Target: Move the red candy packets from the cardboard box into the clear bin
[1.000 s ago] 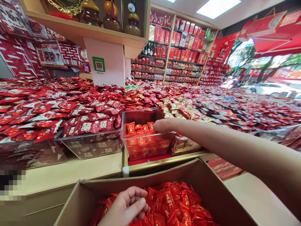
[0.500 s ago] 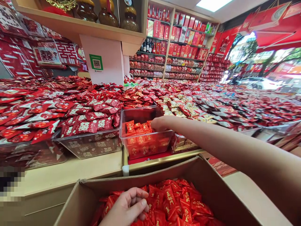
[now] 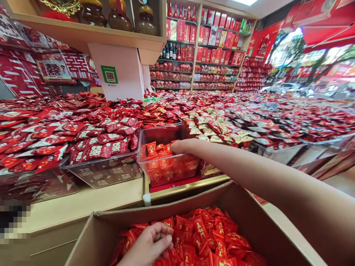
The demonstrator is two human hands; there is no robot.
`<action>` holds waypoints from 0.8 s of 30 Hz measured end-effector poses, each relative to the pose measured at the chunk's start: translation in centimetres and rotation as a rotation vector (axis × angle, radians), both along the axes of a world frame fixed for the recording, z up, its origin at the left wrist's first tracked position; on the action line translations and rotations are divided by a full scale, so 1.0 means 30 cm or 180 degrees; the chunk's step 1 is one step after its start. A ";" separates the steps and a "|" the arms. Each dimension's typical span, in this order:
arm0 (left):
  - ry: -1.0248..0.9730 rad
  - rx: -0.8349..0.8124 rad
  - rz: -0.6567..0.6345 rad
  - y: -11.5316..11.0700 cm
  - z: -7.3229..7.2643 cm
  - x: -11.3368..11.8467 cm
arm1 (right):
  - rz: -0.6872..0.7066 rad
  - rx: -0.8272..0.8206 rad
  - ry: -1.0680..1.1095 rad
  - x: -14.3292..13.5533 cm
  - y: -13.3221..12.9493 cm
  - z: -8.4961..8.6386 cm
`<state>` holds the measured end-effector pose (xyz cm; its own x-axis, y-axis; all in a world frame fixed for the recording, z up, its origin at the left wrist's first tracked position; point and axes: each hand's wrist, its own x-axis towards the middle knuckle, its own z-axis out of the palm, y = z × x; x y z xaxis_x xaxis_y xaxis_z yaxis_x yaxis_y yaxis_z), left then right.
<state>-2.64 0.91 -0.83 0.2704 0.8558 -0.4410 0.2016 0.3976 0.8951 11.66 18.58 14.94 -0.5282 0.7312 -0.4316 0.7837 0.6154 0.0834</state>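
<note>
My right hand point(image 3: 179, 146) reaches over the rim into a clear plastic bin point(image 3: 140, 159), which is partly filled with small red packets point(image 3: 159, 149) marked in gold. Its fingers are down among the packets and mostly hidden, so their grip does not show. Below, an open cardboard box point(image 3: 244, 207) holds a heap of similar red packets point(image 3: 198, 229). My left hand point(image 3: 154, 244) rests above that heap at the near side, fingers loosely curled and thumb apart, with nothing visible in it.
Left of the bin stands another clear bin point(image 3: 104, 173) heaped with dark red packets. Gold and white packets point(image 3: 208, 125) lie behind to the right. A wooden shelf point(image 3: 91, 31) with brown gourd-shaped jars overhangs the back left, above a white pillar with a QR sign point(image 3: 110, 75).
The view has shifted slightly. My right hand has moved slightly left and lower into the bin's packets. My left hand stays almost where it was over the box.
</note>
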 end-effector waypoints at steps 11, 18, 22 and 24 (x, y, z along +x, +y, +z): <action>0.0078 -0.0129 -0.0149 0.007 -0.017 -0.005 | 0.0857 -0.0508 0.0750 -0.054 0.085 -0.051; 0.0070 -0.0152 -0.0131 -0.005 -0.024 0.006 | 0.0887 -0.0427 0.0644 -0.078 0.092 -0.070; 0.0007 -0.0100 -0.0327 -0.008 -0.043 0.015 | 0.0928 -0.0143 0.1017 -0.090 0.093 -0.085; 0.0050 -0.0163 -0.0404 -0.009 -0.050 0.017 | 0.1114 -0.0371 0.1136 -0.094 0.103 -0.100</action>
<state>-2.12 0.64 -2.32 0.3678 0.7914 -0.4883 0.2669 0.4132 0.8706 8.85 21.68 11.94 -0.8621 0.4419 -0.2479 0.4962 0.8354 -0.2365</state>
